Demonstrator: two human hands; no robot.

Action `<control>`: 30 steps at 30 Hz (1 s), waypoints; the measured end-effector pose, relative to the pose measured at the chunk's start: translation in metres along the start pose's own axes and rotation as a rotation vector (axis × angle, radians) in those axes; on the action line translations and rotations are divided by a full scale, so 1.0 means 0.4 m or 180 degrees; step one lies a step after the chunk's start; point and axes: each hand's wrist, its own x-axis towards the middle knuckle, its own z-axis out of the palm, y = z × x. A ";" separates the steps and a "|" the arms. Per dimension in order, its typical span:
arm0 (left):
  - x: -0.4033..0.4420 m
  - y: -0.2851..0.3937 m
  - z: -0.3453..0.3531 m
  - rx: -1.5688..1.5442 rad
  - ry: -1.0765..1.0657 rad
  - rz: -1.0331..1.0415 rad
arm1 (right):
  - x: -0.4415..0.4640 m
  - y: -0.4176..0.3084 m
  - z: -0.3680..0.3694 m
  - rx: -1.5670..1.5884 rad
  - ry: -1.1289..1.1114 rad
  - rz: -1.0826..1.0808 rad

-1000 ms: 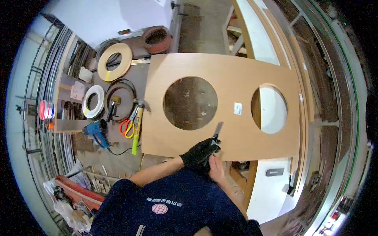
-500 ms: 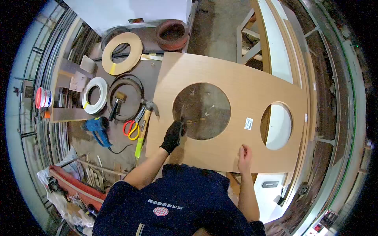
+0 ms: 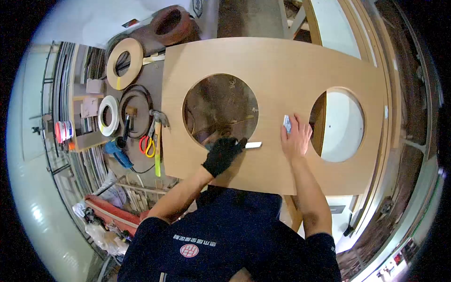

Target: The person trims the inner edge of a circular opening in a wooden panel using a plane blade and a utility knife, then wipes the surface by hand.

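Note:
A wood-grain board (image 3: 272, 61) with two round cut-outs lies in front of me. My left hand (image 3: 222, 155), in a black glove, is closed around a utility knife (image 3: 253, 145). Its bright blade points right, just below the lower rim of the larger cut-out. Most of the knife's handle is hidden by the glove. My bare right hand (image 3: 296, 138) rests on the board between the cut-outs, fingers stretched out. Those fingers partly cover a small white label (image 3: 287, 124).
At the left lie a claw hammer (image 3: 159, 118), scissors (image 3: 147, 146), a blue heat gun (image 3: 118, 154), a brush-like tool (image 3: 127, 124) and a white roll of edging (image 3: 109, 116). Farther back are a beige roll (image 3: 112, 66) and a reddish-brown roll (image 3: 162, 33). A white panel (image 3: 345, 127) shows through the smaller cut-out.
My right hand has moved up from the board's near edge onto the label, its fingers opening out. The knife has swung from pointing away to pointing right. The view has shifted.

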 end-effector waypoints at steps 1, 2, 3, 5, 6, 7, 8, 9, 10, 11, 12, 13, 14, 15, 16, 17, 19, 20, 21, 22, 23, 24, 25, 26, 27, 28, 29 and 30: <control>0.023 -0.010 -0.005 -0.0135 0.0013 -0.0066 | 0.004 0.001 -0.001 0.0007 -0.0016 0.0020; 0.040 -0.035 0.002 0.0139 0.0244 0.0359 | 0.003 0.007 0.002 0.0028 0.0032 -0.0006; 0.047 -0.078 0.018 0.0406 0.0478 0.0782 | 0.001 0.010 0.006 0.0049 0.0077 -0.0038; 0.021 -0.135 0.037 0.0568 0.0360 0.1086 | 0.006 0.012 0.013 0.0050 0.0125 -0.0051; 0.001 -0.143 0.018 0.0625 0.0136 0.0921 | 0.005 0.012 0.014 0.0032 0.0111 -0.0020; -0.019 -0.143 -0.015 0.0681 -0.0096 0.0753 | 0.002 0.010 0.014 0.0016 0.0087 0.0016; -0.042 -0.145 -0.050 0.0736 -0.0330 0.0581 | 0.000 0.007 0.011 -0.0016 0.0053 0.0037; -0.061 -0.157 -0.083 0.0209 0.0012 0.0432 | 0.006 0.005 0.007 -0.0052 0.0032 0.0048; -0.071 -0.185 -0.115 0.0594 0.0022 0.0739 | 0.005 0.003 0.006 -0.0094 0.0016 0.0058; -0.086 -0.210 -0.150 0.0745 -0.0020 0.0906 | 0.000 0.005 0.011 0.0021 0.0034 0.0045; -0.094 -0.236 -0.181 0.0896 -0.0044 0.1084 | -0.006 0.003 0.012 0.0073 0.0079 0.0052; -0.103 -0.276 -0.194 0.0856 -0.0432 0.1174 | -0.022 -0.002 0.010 0.0116 0.0110 0.0068; -0.099 -0.323 -0.204 0.0818 -0.0818 0.1286 | -0.039 -0.012 0.011 0.0144 0.0155 0.0099; -0.087 -0.365 -0.209 0.0781 -0.1217 0.1414 | -0.071 -0.032 0.013 0.0204 0.0050 0.0326; -0.067 -0.380 -0.225 0.1186 -0.1236 0.1861 | -0.110 -0.051 0.016 0.0161 0.0088 0.0465; -0.052 -0.399 -0.238 0.1577 -0.1249 0.2313 | -0.158 -0.077 0.022 0.0118 0.0111 0.0616; -0.013 -0.463 -0.242 0.1743 -0.1171 0.3110 | -0.261 -0.161 0.039 0.0093 0.0162 0.0950; -0.009 -0.492 -0.233 0.1752 -0.1217 0.3277 | -0.304 -0.203 0.046 0.0105 0.0203 0.1084; 0.001 -0.505 -0.239 0.1788 -0.1248 0.3443 | -0.331 -0.239 0.057 0.0126 0.0270 0.1209; 0.013 -0.515 -0.248 0.1849 -0.1289 0.3608 | -0.352 -0.267 0.071 0.0060 0.0370 0.1238; 0.019 -0.556 -0.227 0.1615 -0.1101 0.3751 | -0.374 -0.295 0.090 0.0006 0.0477 0.1282; 0.030 -0.570 -0.234 0.1585 -0.1250 0.3818 | -0.394 -0.325 0.104 -0.0055 0.0574 0.1337; 0.045 -0.570 -0.238 0.1554 -0.1390 0.3887 | -0.395 -0.344 0.112 -0.0120 0.0615 0.1447; 0.056 -0.568 -0.236 0.1476 -0.1482 0.3918 | -0.385 -0.351 0.118 -0.0193 0.0640 0.1552; 0.066 -0.560 -0.237 0.1397 -0.1576 0.3948 | -0.379 -0.355 0.120 -0.0266 0.0657 0.1650; 0.082 -0.526 -0.260 0.1295 -0.1620 0.3933 | -0.376 -0.359 0.120 -0.0308 0.0650 0.1696; 0.096 -0.508 -0.272 0.1202 -0.1659 0.3914 | -0.370 -0.362 0.120 -0.0347 0.0649 0.1736; 0.108 -0.519 -0.260 0.1215 -0.1844 0.3640 | -0.367 -0.362 0.119 -0.0385 0.0651 0.1768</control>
